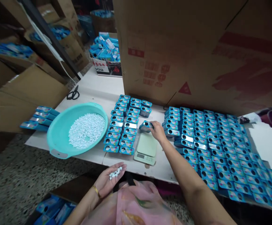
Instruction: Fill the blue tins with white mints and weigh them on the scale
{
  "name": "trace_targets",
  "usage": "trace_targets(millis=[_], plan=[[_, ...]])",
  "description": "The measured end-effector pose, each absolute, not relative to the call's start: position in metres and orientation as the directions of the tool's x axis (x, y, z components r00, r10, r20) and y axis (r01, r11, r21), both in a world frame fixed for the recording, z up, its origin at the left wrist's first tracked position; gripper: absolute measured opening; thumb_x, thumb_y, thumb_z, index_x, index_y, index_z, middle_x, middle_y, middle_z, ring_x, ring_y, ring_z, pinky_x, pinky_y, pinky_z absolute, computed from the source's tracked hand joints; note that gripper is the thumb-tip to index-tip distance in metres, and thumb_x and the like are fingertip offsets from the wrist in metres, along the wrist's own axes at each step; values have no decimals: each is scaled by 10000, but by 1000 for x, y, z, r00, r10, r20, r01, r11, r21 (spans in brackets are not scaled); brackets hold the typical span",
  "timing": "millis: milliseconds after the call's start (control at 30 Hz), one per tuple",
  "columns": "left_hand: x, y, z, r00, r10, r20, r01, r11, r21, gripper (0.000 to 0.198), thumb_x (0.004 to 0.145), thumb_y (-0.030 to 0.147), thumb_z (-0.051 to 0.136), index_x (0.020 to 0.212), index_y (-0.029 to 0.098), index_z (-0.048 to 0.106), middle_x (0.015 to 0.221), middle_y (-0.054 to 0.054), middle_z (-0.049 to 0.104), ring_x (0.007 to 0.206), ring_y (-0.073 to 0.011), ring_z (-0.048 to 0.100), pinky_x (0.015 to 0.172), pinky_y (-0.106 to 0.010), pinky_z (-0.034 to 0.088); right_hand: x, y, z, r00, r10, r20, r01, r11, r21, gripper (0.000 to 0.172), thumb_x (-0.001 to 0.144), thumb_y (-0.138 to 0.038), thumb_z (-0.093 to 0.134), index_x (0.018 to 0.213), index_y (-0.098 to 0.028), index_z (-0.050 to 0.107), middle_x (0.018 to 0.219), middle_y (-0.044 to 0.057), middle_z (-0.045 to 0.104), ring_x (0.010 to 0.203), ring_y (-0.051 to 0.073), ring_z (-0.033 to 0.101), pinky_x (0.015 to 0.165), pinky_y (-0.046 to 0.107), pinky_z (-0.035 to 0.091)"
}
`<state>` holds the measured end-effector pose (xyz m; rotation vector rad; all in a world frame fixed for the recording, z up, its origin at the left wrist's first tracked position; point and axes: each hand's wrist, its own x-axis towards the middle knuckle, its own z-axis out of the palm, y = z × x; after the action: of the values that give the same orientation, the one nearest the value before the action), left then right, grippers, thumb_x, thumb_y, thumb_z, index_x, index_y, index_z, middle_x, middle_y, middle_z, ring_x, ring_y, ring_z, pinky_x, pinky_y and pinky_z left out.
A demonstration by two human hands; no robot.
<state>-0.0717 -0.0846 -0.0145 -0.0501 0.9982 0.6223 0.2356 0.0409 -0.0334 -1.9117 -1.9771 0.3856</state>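
My left hand (109, 178), palm up and cupped near the table's front edge, holds a small heap of white candies (115, 173). With my right hand (158, 131) I grip a small blue box (145, 125) at its right side, just beyond the far edge of the kitchen scale (146, 145). The scale's plate is bare, and its display is too small to read. Left of it stand rows of blue boxes (128, 137) with openings on top, white pieces showing in some. A turquoise basin (58, 132) farther left contains many more white candies.
Many blue boxes (218, 150) stand in rows on the right. Black scissors (73, 93) lie behind the basin, and a few boxes (41, 118) lie left of it. A large cardboard carton (173, 56) walls off the back. A carton of blue packs (106, 67) stands behind.
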Motion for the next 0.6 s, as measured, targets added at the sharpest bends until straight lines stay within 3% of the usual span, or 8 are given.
trace_targets(millis=[167,300,433,600], plan=[[-93,-96,-13,258,466,-846,-605,760,235,476,703,7,486,1171,27,401,1107,-205,545,1099,-272,447,888,-315,447,227,104,-58,110,989,100,909,-59,-413,336,776,-223,468,1104,-151,484,1014,95,520,924,198,458,788,297,372],[-101,-103,-16,231,428,-874,-629,751,202,543,703,-2,482,1225,32,338,1078,-196,564,1095,-277,449,869,-315,461,211,111,-66,173,975,138,917,-109,-384,367,784,-212,439,1147,-162,457,1125,108,450,997,212,412,778,307,375],[-101,-100,-18,245,417,-875,-623,760,187,529,704,-3,472,1218,48,359,1075,-182,571,1091,-276,453,859,-304,469,229,77,-56,181,968,174,943,-121,-311,354,784,-181,429,1134,-199,474,1180,84,408,1068,218,345,814,323,354],[-95,-89,-19,249,437,-864,-564,791,237,508,697,-1,480,1194,42,384,1089,-189,561,1089,-275,455,856,-307,471,295,0,-39,226,964,137,965,-203,-165,202,773,-209,471,932,-185,593,1019,96,481,949,235,384,782,358,325]])
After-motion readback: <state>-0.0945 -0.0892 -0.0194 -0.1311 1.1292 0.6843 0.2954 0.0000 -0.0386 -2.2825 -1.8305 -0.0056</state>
